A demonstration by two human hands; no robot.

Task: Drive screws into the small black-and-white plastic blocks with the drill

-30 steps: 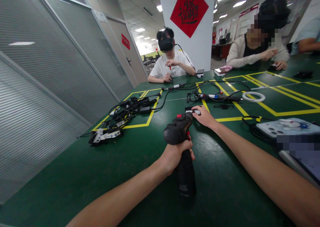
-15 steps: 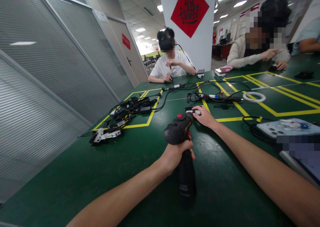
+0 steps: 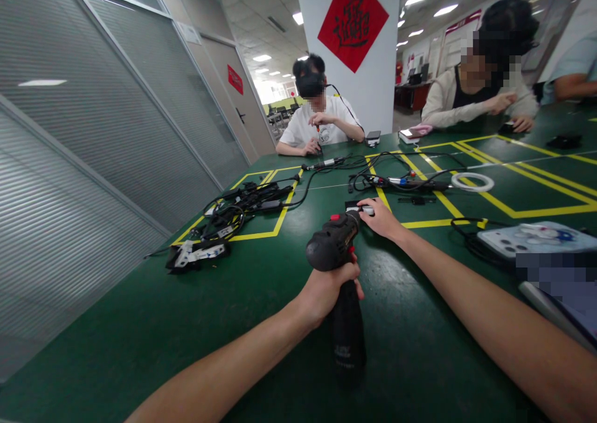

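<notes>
My left hand (image 3: 326, 289) is wrapped round the grip of a black cordless drill (image 3: 332, 242) with red buttons. The drill's chuck points away from me and its battery base hangs toward me. Just beyond the chuck, my right hand (image 3: 380, 218) pinches a small black and silver-white part (image 3: 353, 206) on the green table. The drill's tip and much of that part are hidden behind the chuck and my fingers, so I cannot tell whether they touch.
Tangled black cables (image 3: 252, 199) and a black and white piece (image 3: 196, 255) lie at left. A cabled tool (image 3: 396, 181), a white ring (image 3: 472, 181) and a phone (image 3: 536, 239) lie at right. Two headset wearers sit across the table (image 3: 261, 286); another person's arm shows at far right.
</notes>
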